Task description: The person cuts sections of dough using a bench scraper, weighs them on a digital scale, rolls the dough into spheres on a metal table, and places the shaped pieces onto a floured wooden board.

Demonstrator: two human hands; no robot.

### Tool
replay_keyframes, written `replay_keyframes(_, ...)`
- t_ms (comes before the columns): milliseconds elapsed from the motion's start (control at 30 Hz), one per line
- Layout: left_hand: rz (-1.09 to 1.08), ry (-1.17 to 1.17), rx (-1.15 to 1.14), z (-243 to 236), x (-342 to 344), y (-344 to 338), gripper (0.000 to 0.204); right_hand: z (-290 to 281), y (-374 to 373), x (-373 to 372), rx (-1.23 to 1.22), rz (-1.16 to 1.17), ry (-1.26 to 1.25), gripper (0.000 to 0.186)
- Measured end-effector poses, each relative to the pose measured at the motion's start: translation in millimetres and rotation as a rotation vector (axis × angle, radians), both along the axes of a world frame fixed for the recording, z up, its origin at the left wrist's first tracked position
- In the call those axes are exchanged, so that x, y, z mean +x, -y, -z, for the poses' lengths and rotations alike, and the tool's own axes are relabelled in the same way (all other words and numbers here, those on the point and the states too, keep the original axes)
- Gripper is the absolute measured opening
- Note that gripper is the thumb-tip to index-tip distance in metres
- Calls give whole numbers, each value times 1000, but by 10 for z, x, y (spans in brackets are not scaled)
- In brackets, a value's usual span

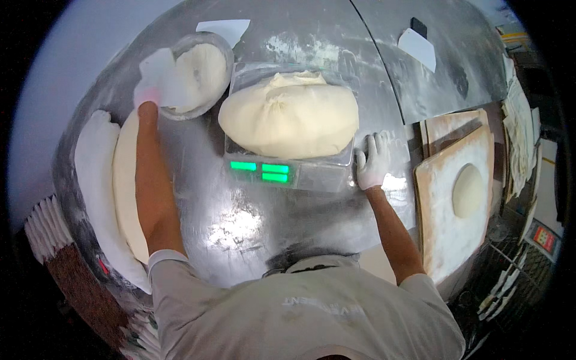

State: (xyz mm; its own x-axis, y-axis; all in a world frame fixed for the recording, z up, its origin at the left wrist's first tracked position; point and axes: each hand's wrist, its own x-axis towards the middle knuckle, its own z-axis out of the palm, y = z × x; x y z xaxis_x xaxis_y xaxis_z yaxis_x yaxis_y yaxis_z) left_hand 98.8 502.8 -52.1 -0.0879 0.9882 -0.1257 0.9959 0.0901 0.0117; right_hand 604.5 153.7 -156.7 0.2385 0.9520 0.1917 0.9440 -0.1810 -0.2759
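Note:
My left hand (157, 78), in a white glove smeared by motion, reaches over a metal bowl (224, 66) of pale dough (204, 72) at the upper left; a white, flat-looking shape blurs with it, and its grip is unclear. A large dough mound (288, 120) rests on a digital scale (312, 175) with green displays in the middle. My right hand (373, 159), also gloved, rests open on the metal table (294, 222) just right of the scale, fingers apart. A long pale dough piece (126, 186) lies beside a white bundled cloth (99, 180) under my left forearm's side.
Floured boards (441, 234) with a round dough piece (467, 191) stand at the right. White cards (222, 27) (417, 48) and a dark phone-like object (418, 26) lie toward the back. Stacked pale cloths (517, 132) hang beyond the right edge.

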Motion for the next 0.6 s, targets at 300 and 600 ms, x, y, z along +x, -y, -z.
replay_keyframes(300, 207, -47, -107, -423, 317, 2048, 31, 97, -191, 144, 117, -29, -549, 51)
replay_keyframes(600, -442, 952, -41, -420, 855, 2215, 28, -567, -947, -417, 88, 1, -1602, 56)
